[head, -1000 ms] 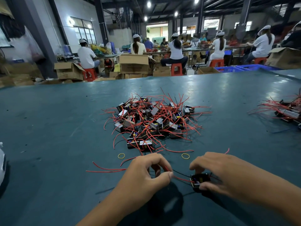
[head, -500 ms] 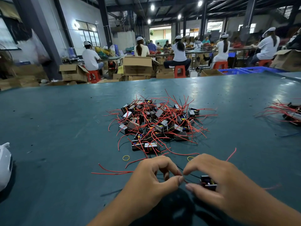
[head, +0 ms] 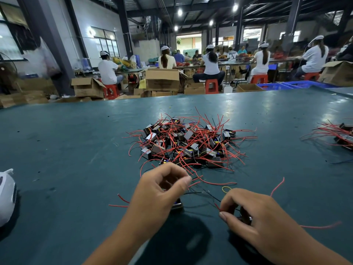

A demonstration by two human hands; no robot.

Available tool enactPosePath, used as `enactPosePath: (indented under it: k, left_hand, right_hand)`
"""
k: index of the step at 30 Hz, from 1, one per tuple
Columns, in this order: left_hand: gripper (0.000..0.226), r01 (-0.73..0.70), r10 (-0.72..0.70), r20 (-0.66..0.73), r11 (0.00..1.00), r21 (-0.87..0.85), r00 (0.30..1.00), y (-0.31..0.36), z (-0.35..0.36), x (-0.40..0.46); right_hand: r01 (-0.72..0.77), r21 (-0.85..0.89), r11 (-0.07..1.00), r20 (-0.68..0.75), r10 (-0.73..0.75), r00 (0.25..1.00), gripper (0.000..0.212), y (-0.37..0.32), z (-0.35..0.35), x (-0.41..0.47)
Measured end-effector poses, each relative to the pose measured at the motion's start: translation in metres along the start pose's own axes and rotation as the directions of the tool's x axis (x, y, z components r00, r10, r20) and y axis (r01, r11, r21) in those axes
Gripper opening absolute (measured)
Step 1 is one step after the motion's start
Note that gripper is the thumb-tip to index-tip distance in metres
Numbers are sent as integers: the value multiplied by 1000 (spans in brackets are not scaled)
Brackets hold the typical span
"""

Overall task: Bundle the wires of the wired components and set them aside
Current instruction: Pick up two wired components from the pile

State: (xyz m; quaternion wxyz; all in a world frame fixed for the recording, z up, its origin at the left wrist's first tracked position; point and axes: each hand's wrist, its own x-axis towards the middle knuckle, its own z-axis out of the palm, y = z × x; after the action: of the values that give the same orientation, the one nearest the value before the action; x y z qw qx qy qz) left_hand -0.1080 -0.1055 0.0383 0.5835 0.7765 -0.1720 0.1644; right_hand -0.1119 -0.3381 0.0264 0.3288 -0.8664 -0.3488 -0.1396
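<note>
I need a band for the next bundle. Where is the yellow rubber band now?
The yellow rubber band lies flat on the green table, just beyond the right hand, nearer than the central pile of red-wired components.

body: person | arms: two bare forearms, no sleeves visible | left hand (head: pixel 162 190): bare | right hand (head: pixel 254 217): bare

I see open tabletop (head: pixel 66 150) left; the pile (head: pixel 188 142) blocks ahead, a second heap (head: pixel 338 133) crowds far right.

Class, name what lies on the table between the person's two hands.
In the head view, thin black wires lie across bare green table between left hand and right hand.
</note>
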Motion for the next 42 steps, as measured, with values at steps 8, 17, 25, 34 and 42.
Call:
enactPosePath:
  k: [8, 17, 25, 34, 42]
  left_hand:
    - [20, -238, 220, 98, 814, 529, 971, -11, -16, 7]
    - [9, -282, 187, 232, 822, 495, 954, -18, -9, 1]
    - [16, -223, 175, 139, 825, 520, 975, -12, -7, 1]
    - [24, -156, 118, 107, 863, 480, 987, -17, -7, 1]
    - [29, -121, 83, 106, 897, 425, 991, -20, -9, 3]
  right_hand:
    - [-51, -2, 999, -40, 50, 998, 11, 2, 1, -1]
    - [-38, 4, 999, -26, 38, 999, 16, 4, 1, -2]
    - [-130, 85, 988, -139, 141, 980, 12, 7, -9, -1]
    - [-256, 294, 921, -252, 333, 909, 18, 23, -14, 3]
    - [-255, 454, 854, -257, 399, 880, 31, 26, -25, 9]
